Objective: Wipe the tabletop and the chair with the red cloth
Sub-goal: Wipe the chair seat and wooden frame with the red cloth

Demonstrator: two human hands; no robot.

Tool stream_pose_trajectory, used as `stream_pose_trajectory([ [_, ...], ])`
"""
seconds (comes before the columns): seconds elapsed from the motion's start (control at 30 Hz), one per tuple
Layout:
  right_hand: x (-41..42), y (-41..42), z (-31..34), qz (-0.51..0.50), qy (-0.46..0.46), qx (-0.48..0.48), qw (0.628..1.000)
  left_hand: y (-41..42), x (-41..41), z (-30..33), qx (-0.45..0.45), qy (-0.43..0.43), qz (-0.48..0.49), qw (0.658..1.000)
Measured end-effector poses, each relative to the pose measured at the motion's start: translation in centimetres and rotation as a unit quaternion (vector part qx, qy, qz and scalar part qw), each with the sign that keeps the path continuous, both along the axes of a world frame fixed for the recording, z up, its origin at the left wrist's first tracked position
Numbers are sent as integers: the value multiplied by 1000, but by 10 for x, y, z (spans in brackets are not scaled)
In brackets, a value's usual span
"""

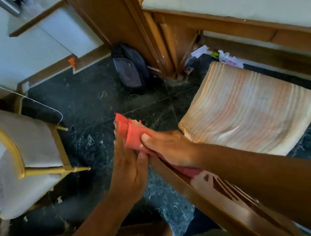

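Right hand [170, 148] presses the red cloth [131, 133] onto the chair's wooden backrest rail [186, 187], thumb clamping it. Left hand [129, 169] pinches the cloth's end.

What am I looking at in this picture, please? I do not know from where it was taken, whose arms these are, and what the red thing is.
There is no machine here. One camera is worn on a person's head and looks forward and down, so the two bare arms that come in from below belong to that person.

The right hand presses a red cloth onto the top rail of a wooden chair back. The left hand touches the cloth's near end. Beyond the rail is that chair's striped seat cushion.

On the left stands another chair with a pale cushion and a golden frame. On the dark stone floor a dark backpack leans against a wooden post, and paper scraps lie near the wall.
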State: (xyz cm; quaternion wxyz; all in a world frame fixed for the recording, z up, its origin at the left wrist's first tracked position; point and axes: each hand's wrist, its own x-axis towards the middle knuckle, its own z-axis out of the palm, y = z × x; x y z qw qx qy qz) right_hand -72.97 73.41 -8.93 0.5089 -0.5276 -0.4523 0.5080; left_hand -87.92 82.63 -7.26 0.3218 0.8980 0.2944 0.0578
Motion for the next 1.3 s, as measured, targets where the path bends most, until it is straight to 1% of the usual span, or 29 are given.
stream_pose_trajectory([
  [0.03, -2, 22, 5, -18, 32, -6, 999, 1, 0, -3, -3, -9, 1, 1000],
  [0.07, -5, 39, 9, 5, 79, 12, 997, 0, 0, -4, -5, -32, -2, 999],
  [0.1, -6, 54, 4, -4, 124, 10, 992, -1, 1, -3, -6, -37, -1, 999],
  [0.13, -4, 66, -1, -5, 183, -12, 983, 0, 3, -4, -10, -43, -3, 999],
  [0.17, -1, 69, -10, -22, 202, -48, 978, 1, 3, -5, 3, -44, -3, 999],
  [0.23, 3, 52, -26, -26, 184, -109, 977, -2, -1, -9, 30, -47, 1, 998],
  [0.27, 3, 33, -34, -6, 195, -131, 972, -2, -3, -10, 38, -46, -3, 998],
  [0.33, 2, -13, -49, -7, 216, -158, 963, -1, -3, -12, 55, -44, -8, 997],
  [0.37, 1, -36, -54, -7, 188, -163, 968, 0, -2, -12, 60, -42, -11, 997],
  [0.4, 0, -53, -55, 7, 139, -156, 978, 0, -2, -13, 66, -39, -10, 997],
  [0.47, -5, -65, -54, 32, 22, -114, 993, 0, -1, -13, 71, -41, -12, 997],
  [0.5, -6, -61, -49, 35, 1, -87, 996, 0, -1, -14, 62, -46, -13, 997],
  [0.57, -7, -28, -32, 6, 82, -56, 995, 0, -1, -14, 26, -40, -4, 999],
  [0.6, -5, -5, -25, 0, 108, -44, 993, -1, 0, -14, 2, -39, 8, 999],
  [0.63, -3, 21, -21, -2, 105, -40, 994, -1, 1, -12, -10, -38, 13, 999],
  [0.67, 0, 46, -20, 0, 103, -49, 993, -1, 2, -12, -8, -43, 12, 999],
  [0.73, 9, 73, -30, 1, 131, -110, 985, -3, 2, -12, 18, -51, 4, 999],
  [0.8, 15, 67, -60, 4, 154, -166, 974, -3, 0, -14, 39, -52, 4, 998],
  [0.87, 17, 37, -85, -3, 167, -201, 965, -1, -2, -15, 40, -56, 2, 998],
  [0.97, 12, -11, -94, -52, 217, -239, 945, 1, 1, -16, 32, -69, 0, 997],
  [1.0, 10, -22, -86, -60, 202, -230, 950, 0, 2, -15, 31, -66, -3, 997],
  [1.07, 6, -40, -58, -61, 126, -181, 973, 1, -3, -12, 51, -40, -17, 998],
  [1.1, 3, -49, -40, -47, 107, -146, 982, 5, -6, -8, 67, -26, -28, 997],
  [1.17, -1, -67, -4, -14, 98, -77, 992, 25, -7, 7, 95, -10, -34, 995],
  [1.2, -4, -77, 11, -12, 72, -45, 996, 39, 1, 14, 116, -5, -32, 993],
  [1.23, -8, -87, 25, -15, 13, -26, 999, 53, 14, 20, 143, 0, -39, 989],
  [1.27, -14, -93, 36, -11, -94, -17, 995, 65, 32, 24, 175, 2, -59, 983],
  [1.3, -20, -92, 45, 5, -241, -6, 970, 75, 51, 26, 201, 4, -91, 975],
])
